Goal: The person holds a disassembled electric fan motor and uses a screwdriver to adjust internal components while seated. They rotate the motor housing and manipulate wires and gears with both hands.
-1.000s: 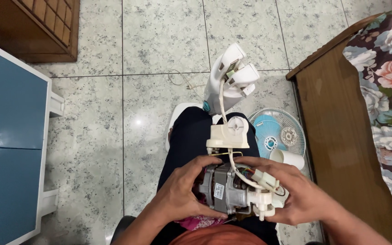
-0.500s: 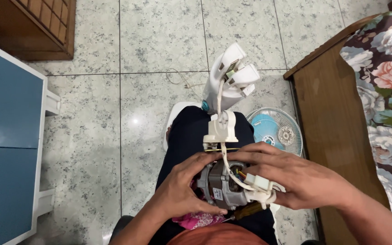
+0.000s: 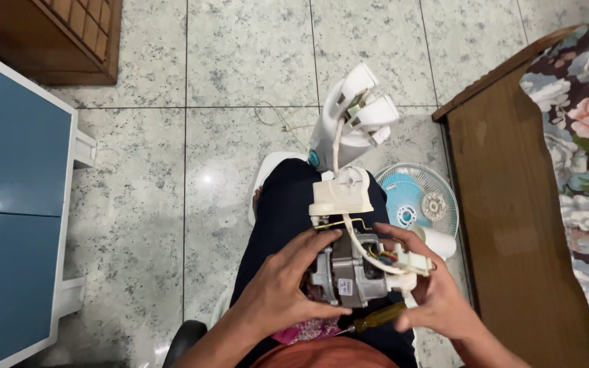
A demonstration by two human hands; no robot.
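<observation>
A grey metal fan motor with a cream plastic gearbox on its far end rests on my lap. My left hand grips the motor's left side, fingers curled over its top. My right hand holds the right side, where a white switch block and coloured wires hang off it. A white cable runs from the motor up to the white fan stand on the floor. A screwdriver with an amber handle lies on my lap under my right hand.
A blue fan blade inside a white grille lies on the tiled floor at right, with a white cap beside it. A wooden bed frame with a floral cover stands right, a blue cabinet left, a wooden cabinet top left.
The motor has been turned and shifted in my lap. My right hand has slid down along its right side, and the screwdriver handle now shows below it.
</observation>
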